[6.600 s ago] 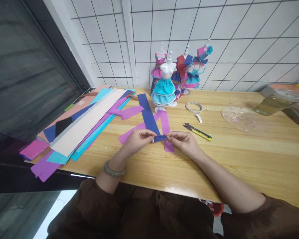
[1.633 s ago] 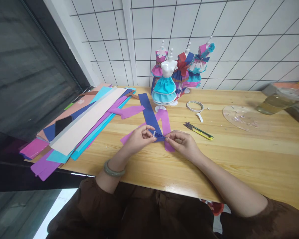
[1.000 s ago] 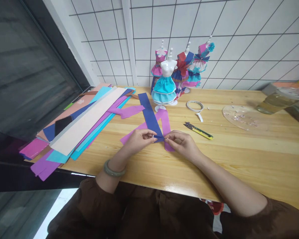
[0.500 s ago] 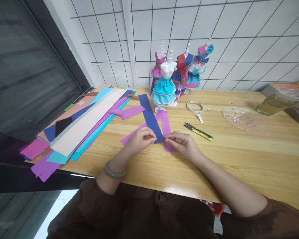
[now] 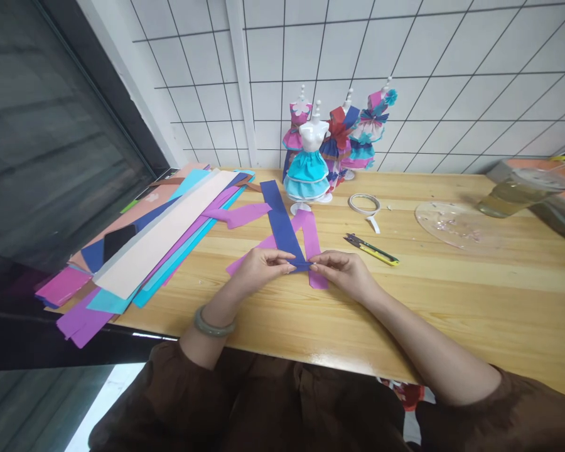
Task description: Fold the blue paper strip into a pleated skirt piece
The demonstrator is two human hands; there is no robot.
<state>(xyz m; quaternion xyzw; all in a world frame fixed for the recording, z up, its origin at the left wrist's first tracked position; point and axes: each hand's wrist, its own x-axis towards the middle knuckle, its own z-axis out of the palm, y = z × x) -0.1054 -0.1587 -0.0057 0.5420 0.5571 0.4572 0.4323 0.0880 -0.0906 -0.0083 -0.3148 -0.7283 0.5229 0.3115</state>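
A long dark blue strip (image 5: 282, 216), paper or thin fabric, lies on the table with its near end between my hands. My left hand (image 5: 263, 270) pinches the left corner of that end between thumb and fingers. Opposite it, my right hand (image 5: 341, 270) pinches the right corner. The near end appears folded over into a narrow band. Under the blue strip runs a purple strip (image 5: 312, 242), bent to a point near the mannequin stand; part of it is hidden by the blue strip and my hands.
Left lies a pile of coloured strips (image 5: 169, 235) with a dark phone (image 5: 119, 242). Behind stand several small mannequins, the front one in a turquoise skirt (image 5: 306, 169). To the right are a tape roll (image 5: 364, 203), yellow-black thread snips (image 5: 371, 250), a clear dish (image 5: 445, 225) and a drink cup (image 5: 518, 191).
Both hands still pinch the near end of the blue strip. The fold there looks slightly wider, and my left fingers sit straighter along it. The view has shifted slightly.
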